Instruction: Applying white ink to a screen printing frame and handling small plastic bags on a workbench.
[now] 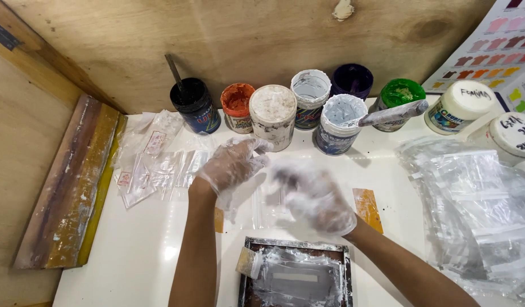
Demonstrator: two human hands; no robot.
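Both my hands wear thin clear plastic gloves. My left hand (235,165) hovers over the white table (143,250) with fingers spread, holding nothing. My right hand (318,199) is blurred with motion just right of it, fingers curled loosely; what it holds, if anything, is unclear. Between and under them lies a clear plastic sleeve (263,207). Below the hands sits a small screen-printing frame (296,276) smeared with white ink, a small squeegee (248,262) resting on its left edge.
A row of ink jars stands at the back: black (195,105), orange (237,107), white (273,113), green (399,96), one with a stirring stick (390,115). Printed clear bags (151,162) lie left, a pile of clear bags (478,210) right. A wooden board (69,182) leans at left.
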